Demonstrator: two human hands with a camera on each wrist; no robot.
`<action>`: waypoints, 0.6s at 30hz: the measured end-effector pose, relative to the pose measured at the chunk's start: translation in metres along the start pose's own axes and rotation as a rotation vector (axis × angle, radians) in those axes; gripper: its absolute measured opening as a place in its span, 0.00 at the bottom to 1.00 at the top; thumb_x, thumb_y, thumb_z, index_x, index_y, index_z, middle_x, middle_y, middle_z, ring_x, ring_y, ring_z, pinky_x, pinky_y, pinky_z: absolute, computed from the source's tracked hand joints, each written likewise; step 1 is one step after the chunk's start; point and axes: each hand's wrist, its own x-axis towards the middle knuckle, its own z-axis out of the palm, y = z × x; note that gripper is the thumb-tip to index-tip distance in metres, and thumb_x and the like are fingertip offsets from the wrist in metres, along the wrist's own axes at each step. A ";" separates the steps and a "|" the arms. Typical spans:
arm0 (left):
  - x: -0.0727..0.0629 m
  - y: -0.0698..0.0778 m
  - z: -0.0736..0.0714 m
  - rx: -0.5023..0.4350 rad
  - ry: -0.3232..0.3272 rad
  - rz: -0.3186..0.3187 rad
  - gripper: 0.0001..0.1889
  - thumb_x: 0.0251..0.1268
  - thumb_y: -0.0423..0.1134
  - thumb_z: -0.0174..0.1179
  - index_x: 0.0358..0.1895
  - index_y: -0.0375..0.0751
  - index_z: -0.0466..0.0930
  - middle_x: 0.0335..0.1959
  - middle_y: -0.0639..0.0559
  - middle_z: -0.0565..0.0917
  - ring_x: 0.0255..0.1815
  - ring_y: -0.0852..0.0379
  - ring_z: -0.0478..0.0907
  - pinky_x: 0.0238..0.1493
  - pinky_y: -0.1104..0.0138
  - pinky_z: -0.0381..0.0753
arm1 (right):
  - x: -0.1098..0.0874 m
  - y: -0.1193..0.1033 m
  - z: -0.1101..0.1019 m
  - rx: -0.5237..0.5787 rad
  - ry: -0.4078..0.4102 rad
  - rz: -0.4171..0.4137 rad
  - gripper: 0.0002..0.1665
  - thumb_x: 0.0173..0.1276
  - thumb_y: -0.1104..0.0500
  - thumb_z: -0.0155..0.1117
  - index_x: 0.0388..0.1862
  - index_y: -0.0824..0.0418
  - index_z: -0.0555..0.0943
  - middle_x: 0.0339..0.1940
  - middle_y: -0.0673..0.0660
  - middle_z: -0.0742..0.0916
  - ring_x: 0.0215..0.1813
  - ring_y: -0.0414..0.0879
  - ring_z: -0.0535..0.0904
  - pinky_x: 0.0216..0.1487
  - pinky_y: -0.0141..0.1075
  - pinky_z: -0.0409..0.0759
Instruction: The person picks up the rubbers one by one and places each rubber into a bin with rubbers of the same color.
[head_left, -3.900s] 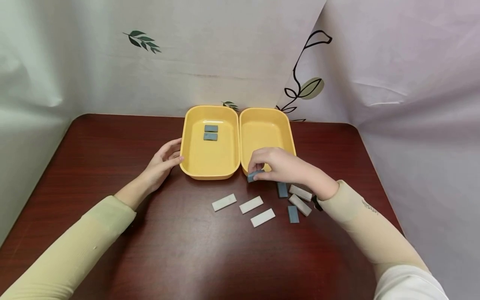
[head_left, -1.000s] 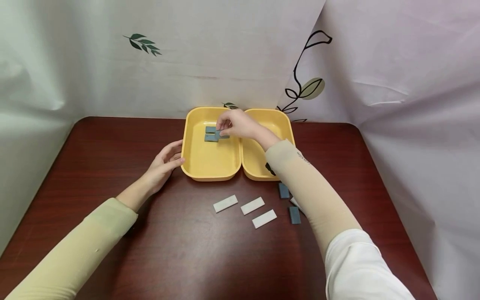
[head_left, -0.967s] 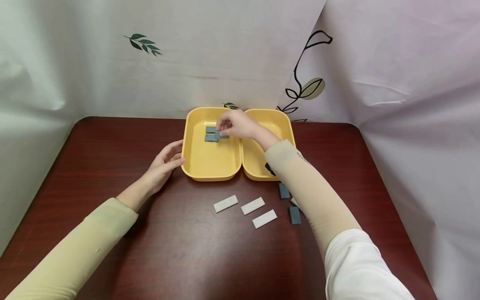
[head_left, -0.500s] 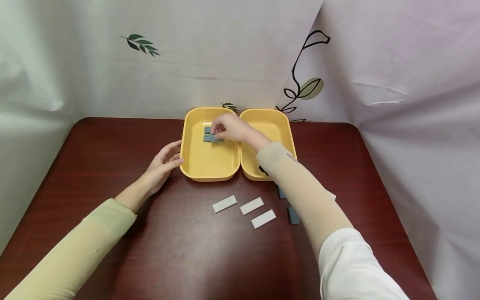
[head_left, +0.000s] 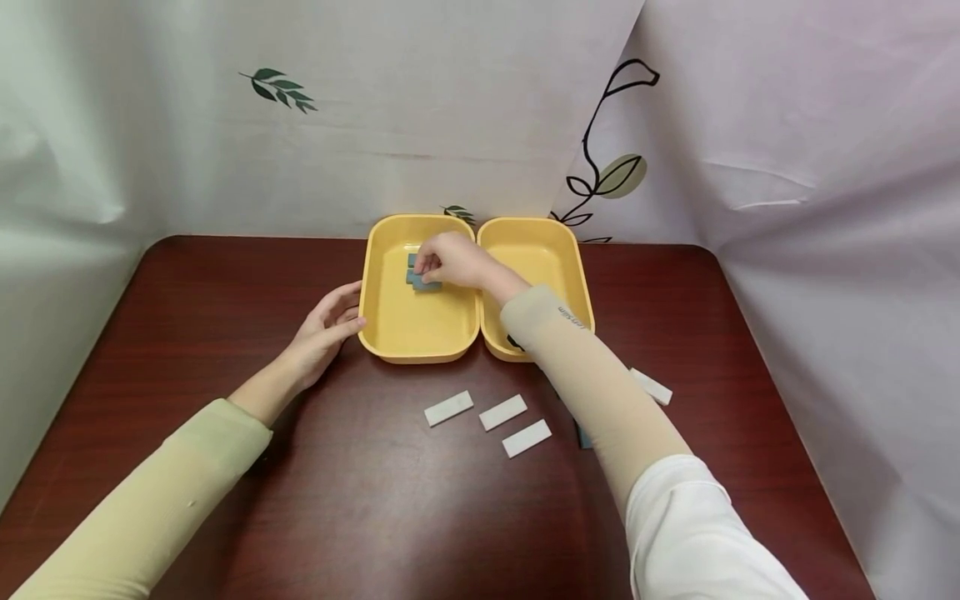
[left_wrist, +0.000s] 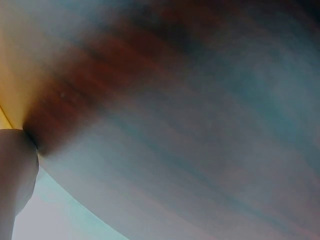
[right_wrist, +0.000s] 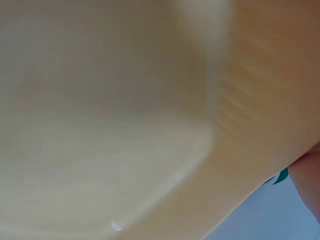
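In the head view my right hand is inside the left yellow tray. Its thumb and fingertips pinch a small blue-grey rectangular block low over the tray floor. Just behind lie two more blue-grey blocks, the far block and the nearer block, both partly covered by the fingers. My left hand rests against the outer left side of the same tray, thumb at the rim. Only the left thumb shows clearly in the left wrist view. The right wrist view shows mostly yellow tray wall.
A second yellow tray adjoins on the right, beneath my right forearm. Several white blocks lie on the dark red table; another white block and a blue-grey block are partly behind the right sleeve.
My right hand carried the blue-grey block from in front of the right tray into the left one, then shifted slightly left and nearer over the last second. The left hand stayed put.
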 end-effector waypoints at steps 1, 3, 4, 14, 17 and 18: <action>0.000 0.000 0.000 0.002 -0.001 -0.002 0.31 0.81 0.29 0.55 0.82 0.45 0.60 0.68 0.58 0.73 0.66 0.63 0.74 0.64 0.77 0.75 | 0.000 0.000 0.000 -0.005 -0.002 0.001 0.08 0.73 0.66 0.72 0.49 0.66 0.89 0.49 0.61 0.92 0.52 0.50 0.87 0.57 0.34 0.84; 0.001 0.001 0.001 0.003 -0.002 -0.004 0.31 0.81 0.29 0.55 0.82 0.44 0.60 0.68 0.57 0.73 0.66 0.63 0.74 0.64 0.77 0.75 | 0.000 0.000 0.000 -0.007 -0.010 0.001 0.08 0.73 0.66 0.72 0.49 0.65 0.89 0.49 0.60 0.92 0.52 0.50 0.87 0.57 0.34 0.84; 0.000 0.001 0.001 0.005 -0.001 -0.004 0.31 0.81 0.29 0.55 0.82 0.44 0.60 0.68 0.57 0.73 0.66 0.63 0.74 0.64 0.77 0.75 | 0.001 0.000 0.001 -0.010 -0.014 -0.002 0.08 0.73 0.66 0.72 0.49 0.65 0.89 0.49 0.60 0.92 0.52 0.49 0.87 0.57 0.34 0.84; 0.000 0.001 0.001 0.011 0.002 -0.007 0.31 0.81 0.28 0.54 0.82 0.44 0.59 0.67 0.58 0.73 0.66 0.64 0.74 0.64 0.77 0.74 | 0.008 -0.002 0.008 -0.071 -0.069 -0.027 0.06 0.73 0.63 0.73 0.47 0.62 0.90 0.47 0.56 0.92 0.51 0.47 0.87 0.57 0.33 0.83; 0.001 0.001 0.002 0.011 0.001 -0.004 0.31 0.81 0.28 0.55 0.82 0.44 0.60 0.67 0.58 0.73 0.66 0.64 0.74 0.64 0.77 0.74 | 0.007 -0.002 0.010 -0.081 -0.083 -0.015 0.07 0.74 0.63 0.73 0.48 0.61 0.90 0.48 0.56 0.92 0.52 0.46 0.87 0.58 0.34 0.82; 0.001 0.001 0.002 0.012 0.001 -0.003 0.31 0.81 0.29 0.55 0.82 0.44 0.60 0.67 0.58 0.73 0.66 0.64 0.74 0.64 0.77 0.74 | 0.007 -0.002 0.010 -0.084 -0.085 -0.012 0.07 0.74 0.62 0.73 0.48 0.61 0.90 0.48 0.55 0.92 0.52 0.46 0.87 0.58 0.34 0.82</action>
